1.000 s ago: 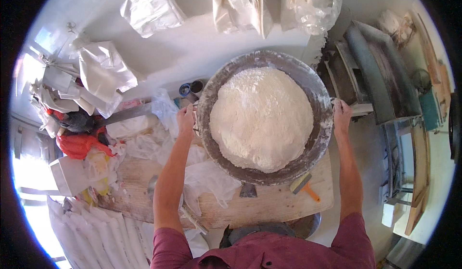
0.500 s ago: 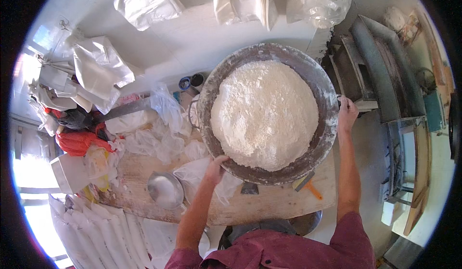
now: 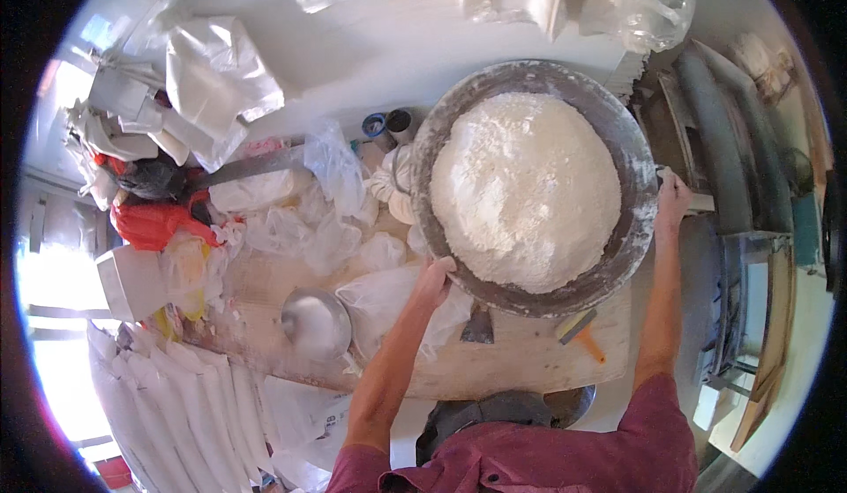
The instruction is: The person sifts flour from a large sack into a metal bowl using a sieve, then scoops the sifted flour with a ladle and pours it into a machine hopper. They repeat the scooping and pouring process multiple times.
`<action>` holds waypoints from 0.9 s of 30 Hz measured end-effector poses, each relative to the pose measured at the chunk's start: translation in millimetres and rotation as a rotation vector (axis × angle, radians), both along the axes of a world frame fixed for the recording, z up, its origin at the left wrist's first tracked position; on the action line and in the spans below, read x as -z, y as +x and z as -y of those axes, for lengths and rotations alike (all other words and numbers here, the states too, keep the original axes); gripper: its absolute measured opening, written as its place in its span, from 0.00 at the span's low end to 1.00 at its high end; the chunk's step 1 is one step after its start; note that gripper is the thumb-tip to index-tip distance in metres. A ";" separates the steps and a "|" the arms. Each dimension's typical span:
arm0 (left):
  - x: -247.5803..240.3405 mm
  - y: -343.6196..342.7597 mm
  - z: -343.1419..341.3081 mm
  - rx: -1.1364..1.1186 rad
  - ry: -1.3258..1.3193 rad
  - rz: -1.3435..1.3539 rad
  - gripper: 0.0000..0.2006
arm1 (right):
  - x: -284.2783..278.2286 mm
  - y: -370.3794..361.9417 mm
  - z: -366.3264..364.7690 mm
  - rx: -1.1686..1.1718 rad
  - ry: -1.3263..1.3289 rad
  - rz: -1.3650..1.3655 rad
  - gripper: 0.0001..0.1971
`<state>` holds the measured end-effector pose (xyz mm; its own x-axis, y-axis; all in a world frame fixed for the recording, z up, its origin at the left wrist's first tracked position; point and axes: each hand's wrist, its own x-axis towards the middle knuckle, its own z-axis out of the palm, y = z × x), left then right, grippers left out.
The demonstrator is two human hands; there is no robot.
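A large round dark metal basin (image 3: 637, 162), its rim dusted white, holds a big mound of pale flour-like powder (image 3: 527, 193). My left hand (image 3: 432, 281) is closed on the near left of the rim. At the right, my right hand (image 3: 673, 200) is wrapped round the side handle. Another loop handle shows on the basin's left side. The basin appears roughly level over the far right of the wooden table (image 3: 256, 343); its underside is hidden. Just on the near side of it lie a dark scraper blade (image 3: 477, 325) and an orange-handled scraper (image 3: 586, 339).
A round metal pan (image 3: 316, 324) and clear plastic bags (image 3: 384, 299) lie left of my left forearm. Metal troughs (image 3: 737, 140) stand at the right. White sacks (image 3: 185, 405) are stacked at the near left. Bags (image 3: 221, 70) hang on the wall.
The whole view has shifted, so most things sit farther right. The basin has moved slightly right and away relative to the table, uncovering more of the dark scraper. Both hands keep their hold.
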<state>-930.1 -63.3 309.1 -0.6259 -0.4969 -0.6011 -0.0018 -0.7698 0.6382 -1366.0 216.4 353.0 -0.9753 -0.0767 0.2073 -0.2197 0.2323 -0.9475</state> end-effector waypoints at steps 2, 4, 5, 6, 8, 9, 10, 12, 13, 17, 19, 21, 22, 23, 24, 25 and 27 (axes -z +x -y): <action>-11.9 -8.0 4.9 0.017 -0.046 -0.017 0.26 | -1.6 -3.6 -3.4 0.012 0.047 0.062 0.14; -18.7 -13.6 11.3 0.037 -0.086 -0.012 0.25 | -7.1 -2.2 1.4 0.025 0.022 0.108 0.15; -19.0 -15.3 13.8 0.036 -0.081 -0.026 0.24 | -10.2 -0.8 6.2 0.064 0.020 0.041 0.14; -16.4 -16.9 16.0 0.036 -0.075 -0.039 0.24 | -10.9 1.7 12.8 0.104 0.018 -0.026 0.14; -8.8 -24.8 17.9 -0.013 -0.074 -0.112 0.19 | -10.9 -1.3 15.9 0.109 -0.037 -0.123 0.14; 0.5 -25.8 21.8 0.019 -0.044 -0.079 0.18 | -11.8 -4.5 10.2 0.113 -0.017 -0.073 0.14; 16.4 -17.8 30.5 0.041 -0.021 -0.034 0.18 | -14.8 8.9 16.5 0.107 -0.003 -0.012 0.14; 18.8 -19.4 32.8 0.047 0.020 -0.008 0.15 | -19.1 18.2 14.9 0.063 -0.073 0.029 0.13; 14.6 -20.6 29.7 0.021 0.036 -0.016 0.13 | -21.8 22.6 10.8 0.038 -0.088 0.058 0.14; -5.1 -18.0 19.2 -0.025 -0.019 -0.018 0.12 | -25.8 56.0 -2.0 -0.028 -0.227 0.125 0.15; -25.0 -11.4 11.9 -0.005 -0.033 -0.060 0.16 | -25.2 76.5 -14.1 -0.008 -0.302 0.186 0.17; -33.7 -3.0 4.0 0.044 -0.031 -0.111 0.19 | -10.3 98.0 -31.3 0.053 -0.321 0.310 0.19; -37.0 3.5 0.8 0.079 -0.041 -0.145 0.21 | -3.8 114.3 -32.5 0.028 -0.458 0.309 0.20; -42.3 6.7 -3.8 0.120 -0.047 -0.186 0.22 | 7.2 120.4 -43.0 0.044 -0.440 0.352 0.21; -47.6 9.9 -8.4 0.122 -0.051 -0.226 0.24 | 18.5 127.4 -52.8 0.060 -0.422 0.395 0.22; -52.4 16.9 -14.8 0.118 -0.052 -0.259 0.26 | 27.2 138.5 -63.7 0.073 -0.399 0.446 0.23; -57.9 46.6 -26.9 0.107 -0.135 -0.222 0.29 | 30.6 197.7 -64.0 0.094 -0.252 0.466 0.20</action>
<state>-883.5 -36.3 367.0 -0.7880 -0.4873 -0.3762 0.0728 -0.6806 0.7291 -1168.3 280.4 322.4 -0.9685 0.0115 -0.2488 0.2486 -0.0161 -0.9685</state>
